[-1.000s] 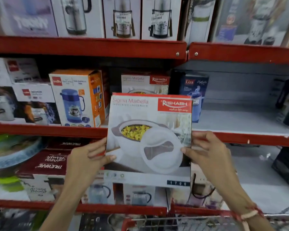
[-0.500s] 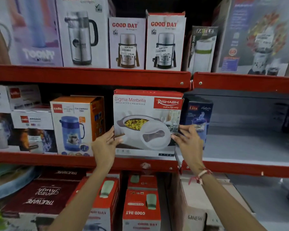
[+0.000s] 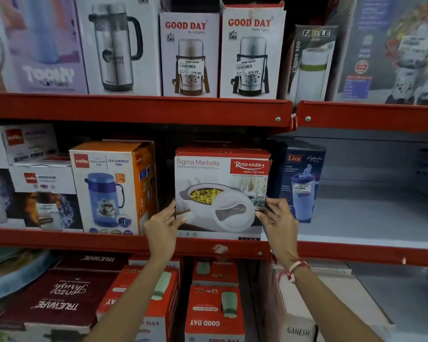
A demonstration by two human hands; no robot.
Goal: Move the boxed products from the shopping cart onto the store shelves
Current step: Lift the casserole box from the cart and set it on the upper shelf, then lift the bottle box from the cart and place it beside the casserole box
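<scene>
A white and red Sigma Marbella casserole box (image 3: 220, 193) stands upright on the middle red shelf (image 3: 109, 240), its front face toward me. My left hand (image 3: 162, 228) grips its lower left edge and my right hand (image 3: 277, 220) grips its lower right edge. The box sits between an orange Cello jug box (image 3: 109, 186) on its left and a dark blue Liza bottle box (image 3: 302, 181) on its right. The shopping cart is out of view.
The upper shelf (image 3: 139, 109) holds Good Day flask boxes (image 3: 190, 55) and other tall boxes. Below are red Good Day boxes (image 3: 213, 314) and Trueware boxes (image 3: 57, 297). The grey shelf surface (image 3: 371, 213) to the right of the Liza box is bare.
The casserole box rose from in front of the lower shelf and was set onto the middle shelf, pushed further back. Both hands stayed on its sides. The view tilted upward.
</scene>
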